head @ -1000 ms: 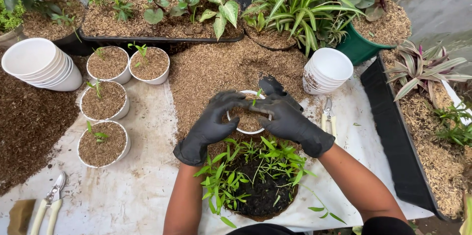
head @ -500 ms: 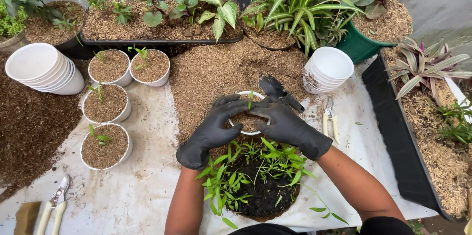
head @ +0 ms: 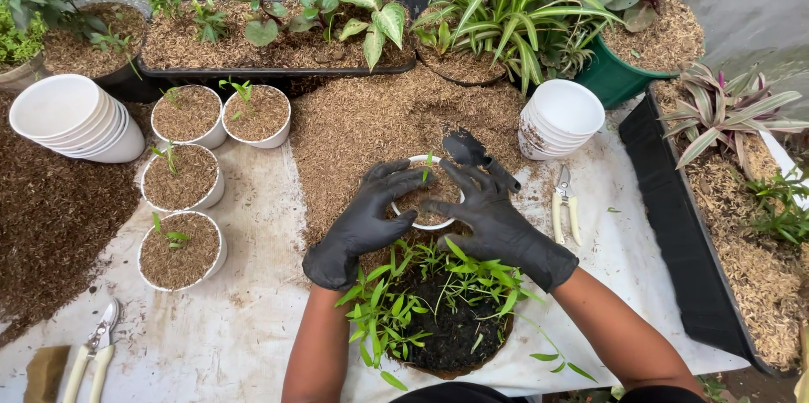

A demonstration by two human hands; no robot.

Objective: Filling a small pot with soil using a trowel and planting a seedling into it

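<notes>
Both my hands wear black gloves and rest on a small white pot (head: pixel 410 222) filled with brown husk, with one green seedling (head: pixel 428 167) standing in it. My left hand (head: pixel 364 219) cups the pot's left side, fingers over the rim. My right hand (head: pixel 497 222) lies on the right side, fingers spread over the husk. A clump of green seedlings in dark soil (head: pixel 438 310) sits just in front of me. A black trowel (head: pixel 474 155) lies behind the pot.
Several husk-filled white pots (head: pixel 179 175) with seedlings stand at left, beside stacked empty white pots (head: pixel 72 116); another stack (head: pixel 563 119) is at right. Pruners (head: pixel 563 201) lie right of the pot, another pair (head: pixel 88 351) bottom left. Black planter troughs (head: pixel 683 243) edge the white sheet.
My right hand has opened its fingers over the husk and slid slightly right; the seedling now stands free at the pot's far rim. The left hand barely moved.
</notes>
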